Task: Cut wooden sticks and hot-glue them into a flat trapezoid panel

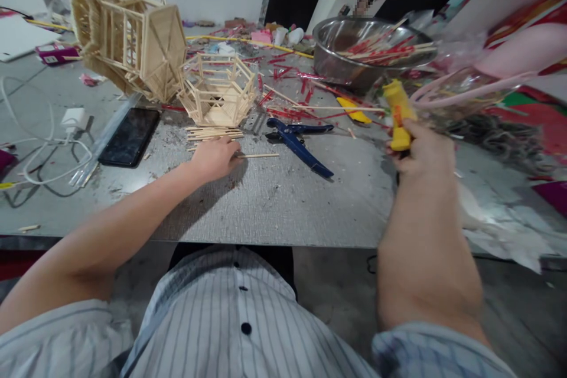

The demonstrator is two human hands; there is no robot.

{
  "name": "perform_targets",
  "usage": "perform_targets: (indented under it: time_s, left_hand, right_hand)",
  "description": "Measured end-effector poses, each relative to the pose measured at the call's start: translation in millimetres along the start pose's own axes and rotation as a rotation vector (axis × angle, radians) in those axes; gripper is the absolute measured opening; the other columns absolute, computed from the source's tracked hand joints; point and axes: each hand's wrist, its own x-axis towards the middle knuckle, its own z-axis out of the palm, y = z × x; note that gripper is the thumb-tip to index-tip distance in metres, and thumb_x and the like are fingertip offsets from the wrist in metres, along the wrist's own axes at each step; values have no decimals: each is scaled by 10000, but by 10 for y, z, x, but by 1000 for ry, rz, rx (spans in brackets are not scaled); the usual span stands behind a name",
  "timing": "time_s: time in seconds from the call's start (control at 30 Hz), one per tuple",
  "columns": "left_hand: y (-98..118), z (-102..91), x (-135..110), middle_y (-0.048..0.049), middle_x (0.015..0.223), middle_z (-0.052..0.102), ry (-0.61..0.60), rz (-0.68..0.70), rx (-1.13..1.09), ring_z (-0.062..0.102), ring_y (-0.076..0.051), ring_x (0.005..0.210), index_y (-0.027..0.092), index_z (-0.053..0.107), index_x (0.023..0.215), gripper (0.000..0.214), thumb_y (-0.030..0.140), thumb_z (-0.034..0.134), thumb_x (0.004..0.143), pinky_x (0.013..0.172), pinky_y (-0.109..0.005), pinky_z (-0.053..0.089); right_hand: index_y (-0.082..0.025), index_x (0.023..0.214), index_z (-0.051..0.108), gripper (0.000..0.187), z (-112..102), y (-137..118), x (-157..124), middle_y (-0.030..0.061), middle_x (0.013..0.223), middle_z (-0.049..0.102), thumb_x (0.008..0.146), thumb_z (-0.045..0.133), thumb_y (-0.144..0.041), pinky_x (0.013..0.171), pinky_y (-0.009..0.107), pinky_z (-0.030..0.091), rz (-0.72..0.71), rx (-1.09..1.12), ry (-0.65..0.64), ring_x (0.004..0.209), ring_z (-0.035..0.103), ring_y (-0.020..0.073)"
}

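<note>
My left hand (215, 159) rests low over the table, fingers closed on a thin wooden stick (261, 155) that points right. Just behind it lies a small pile of cut sticks (212, 133). On the right, my right hand (419, 144) grips a yellow glue bottle (398, 112) with red print, tilted above the table. Between the hands lie blue-handled cutting pliers (299, 144), their handles apart. Beyond my left hand stands an open hexagonal stick frame (219, 91). A larger stick-built lantern-like model (137, 41) leans behind it on the left.
A steel bowl (328, 62) with red-wrapped sticks stands at the back right, near a pink-handled item (469, 91). Red wrapper scraps (283, 71) litter the middle. A phone (130, 137), a white charger (74, 120) and its cable lie left. The table's front edge runs close to my body.
</note>
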Motion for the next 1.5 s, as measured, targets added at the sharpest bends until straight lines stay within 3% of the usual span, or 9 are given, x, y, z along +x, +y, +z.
perform_targets:
  time_s: [0.1, 0.17, 0.3, 0.4, 0.5, 0.77, 1.07, 1.2, 1.5]
  left_hand:
    - [46, 72, 43, -145, 1217, 678, 31, 2, -17, 637, -304, 1147, 178, 695, 1230, 381, 381, 445, 1026, 843, -359, 502]
    - [51, 112, 70, -138, 1185, 682, 46, 8, -27, 642, -288, 1114, 183, 712, 1195, 366, 352, 435, 1028, 817, -348, 496]
    - [16, 153, 86, -134, 1147, 687, 60, 33, -44, 651, -280, 1068, 190, 733, 1147, 347, 317, 436, 1020, 789, -345, 497]
    - [-17, 164, 79, -148, 1149, 683, 57, 53, -52, 651, -294, 1070, 173, 735, 1142, 362, 311, 422, 1024, 790, -362, 501]
    - [-30, 179, 74, -156, 1158, 686, 52, 66, -52, 651, -299, 1089, 161, 731, 1148, 359, 292, 420, 1025, 808, -370, 499]
    - [-58, 118, 41, -154, 1154, 696, 49, 64, -54, 650, -291, 1099, 142, 707, 1116, 327, 336, 467, 1008, 812, -353, 495]
    - [-375, -55, -61, -95, 1058, 707, -64, 129, -138, 646, -227, 991, 194, 713, 993, 226, 256, 521, 891, 845, -322, 475]
    - [-373, -78, -43, -107, 1011, 699, -94, 145, -151, 645, -223, 955, 168, 706, 945, 225, 224, 495, 890, 837, -325, 470]
    - [-406, -22, -21, -93, 1013, 724, -59, 34, -115, 644, -222, 930, 175, 672, 1018, 217, 219, 479, 928, 773, -305, 430]
  right_hand:
    - [-248, 760, 502, 171, -29, -5, -33, -8, 685, 452, 916, 506, -317, 546, 300, 377, 184, 204, -246, 545, 399, 114]
    - [-260, 710, 459, 221, -36, 1, -39, -21, 685, 409, 848, 587, -376, 598, 304, 405, 145, 307, -356, 581, 397, 121]
    - [-276, 671, 398, 246, 17, -17, -82, 6, 713, 474, 698, 612, -394, 649, 327, 432, 6, 341, -287, 635, 446, 151]
    - [-282, 789, 468, 183, 88, -95, -187, 60, 985, 664, 670, 564, -382, 634, 338, 440, -64, 279, -221, 628, 474, 148]
    - [-274, 906, 497, 297, 153, -224, -304, 100, 1218, 684, 637, 611, -330, 639, 342, 466, -146, 283, -251, 584, 464, 123]
    - [-258, 844, 606, 346, 502, -542, -673, 21, 991, 742, 559, 794, -312, 542, 326, 463, -268, 293, -632, 515, 493, 101]
    - [-233, 800, 645, 423, 820, -244, -1092, 6, 773, 674, 654, 817, -591, 427, 276, 413, -296, 5, -993, 466, 447, 87]
    - [-242, 907, 699, 371, 801, -138, -1052, 16, 782, 660, 730, 797, -553, 478, 290, 456, -328, -100, -1018, 565, 536, 138]
    - [-262, 841, 692, 492, 837, -185, -1135, 16, 803, 697, 603, 832, -669, 464, 300, 469, -308, -41, -971, 546, 529, 136]
